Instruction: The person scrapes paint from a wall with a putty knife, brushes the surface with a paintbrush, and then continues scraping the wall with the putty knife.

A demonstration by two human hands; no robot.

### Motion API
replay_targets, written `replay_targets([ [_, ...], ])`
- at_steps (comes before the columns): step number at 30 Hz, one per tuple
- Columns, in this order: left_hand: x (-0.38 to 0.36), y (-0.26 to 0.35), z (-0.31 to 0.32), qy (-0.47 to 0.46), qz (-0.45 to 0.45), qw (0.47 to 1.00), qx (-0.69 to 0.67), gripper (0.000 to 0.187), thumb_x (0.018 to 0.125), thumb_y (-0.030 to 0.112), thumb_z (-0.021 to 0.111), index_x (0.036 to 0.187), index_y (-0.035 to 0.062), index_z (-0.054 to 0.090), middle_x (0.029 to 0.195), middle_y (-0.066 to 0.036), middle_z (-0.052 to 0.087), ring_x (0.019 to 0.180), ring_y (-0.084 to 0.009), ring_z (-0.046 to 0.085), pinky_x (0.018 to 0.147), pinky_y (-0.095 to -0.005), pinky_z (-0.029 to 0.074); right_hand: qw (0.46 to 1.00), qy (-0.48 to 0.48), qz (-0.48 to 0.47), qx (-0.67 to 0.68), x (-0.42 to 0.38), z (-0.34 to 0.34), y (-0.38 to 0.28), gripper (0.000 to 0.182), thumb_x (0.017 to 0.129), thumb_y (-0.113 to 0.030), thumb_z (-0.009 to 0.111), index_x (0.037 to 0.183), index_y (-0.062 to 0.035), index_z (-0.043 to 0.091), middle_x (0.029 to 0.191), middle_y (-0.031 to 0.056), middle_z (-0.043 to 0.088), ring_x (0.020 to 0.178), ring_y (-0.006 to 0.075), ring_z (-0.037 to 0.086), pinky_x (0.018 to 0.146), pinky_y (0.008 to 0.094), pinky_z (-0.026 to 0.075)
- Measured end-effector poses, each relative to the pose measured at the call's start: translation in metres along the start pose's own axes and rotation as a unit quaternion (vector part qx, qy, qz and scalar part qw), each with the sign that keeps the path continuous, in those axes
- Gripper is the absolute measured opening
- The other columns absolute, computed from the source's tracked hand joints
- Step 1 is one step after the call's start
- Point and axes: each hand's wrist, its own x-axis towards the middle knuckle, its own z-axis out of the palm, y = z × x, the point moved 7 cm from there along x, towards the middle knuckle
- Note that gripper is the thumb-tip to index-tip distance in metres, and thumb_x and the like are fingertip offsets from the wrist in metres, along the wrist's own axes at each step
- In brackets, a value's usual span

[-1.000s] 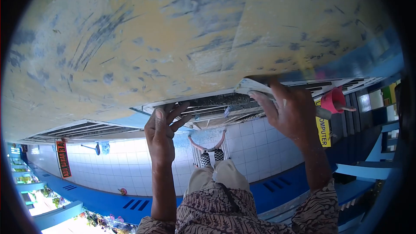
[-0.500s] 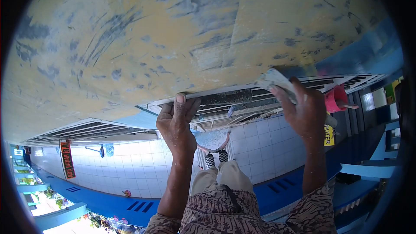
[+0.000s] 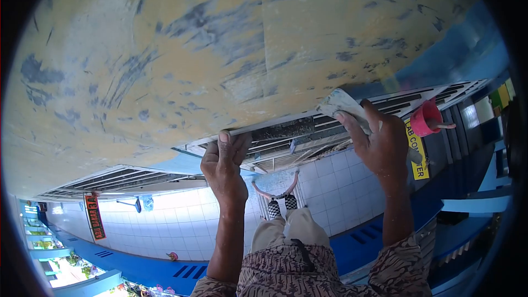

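A wall panel [image 3: 181, 49], yellowish with dark scuffed patches, spans the upper view. Its lower edge has a pale strip [image 3: 275, 122]. My left hand [image 3: 224, 168] is closed on this strip, thumb on its face and fingers curled beneath. In my right hand [image 3: 385, 146] is a putty knife with a broad pale blade [image 3: 346, 104], the fingers pressing along the blade. The blade's far edge lies at the panel's lower border, apparently touching it; exact contact is hard to make out.
Louvred vents [image 3: 121, 179] run below the panel. A pink bucket [image 3: 423, 120] hangs at right near a yellow sign [image 3: 416, 143]. An orange-lettered sign [image 3: 94, 215] hangs at left. Far below are white floor tiles [image 3: 187, 225], and my feet [image 3: 282, 205] stand on a raised support.
The view has shifted slightly, so the panel's marks sit further left. My right hand and the putty knife have moved a little left along the edge. My left hand keeps its hold.
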Motion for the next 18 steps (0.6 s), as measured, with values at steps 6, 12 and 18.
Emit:
replay_targets([
  [6,-0.03,0.056,0.015,-0.085,0.098,0.957,0.26,0.041,0.102,0.028,0.057,0.108,-0.0113,0.067,0.089,-0.022,0.073,0.077,-0.0262,0.075,0.066,-0.0336,0.062,0.991,-0.031,0.011,0.133,-0.021,0.033,-0.014,0.038,0.099,-0.038,0.061,0.095,0.0002,0.062,0.06,0.0139,0.066,0.045,0.0207,0.065,0.045,0.0349,0.056],
  [12,-0.038,0.143,0.033,-0.092,0.612,0.676,0.401,0.056,0.091,0.026,0.073,0.136,-0.0028,0.055,0.141,-0.026,0.053,0.134,-0.0397,0.05,0.112,-0.0557,0.041,0.936,-0.041,0.17,0.307,-0.121,0.087,0.007,0.078,0.091,-0.033,0.072,0.147,-0.0001,0.029,0.08,0.0234,0.071,0.063,0.0355,0.071,0.06,0.0417,0.06],
  [18,0.004,0.124,0.078,0.003,0.556,0.509,0.657,0.13,0.057,0.085,0.074,0.161,0.0321,0.016,0.162,-0.031,-0.013,0.148,-0.0531,-0.015,0.112,-0.0762,-0.009,0.78,-0.164,0.423,0.43,-0.153,0.08,0.018,0.113,0.089,-0.029,0.073,0.157,-0.004,-0.014,0.111,0.0345,0.065,0.094,0.0405,0.071,0.082,0.0422,0.059],
])
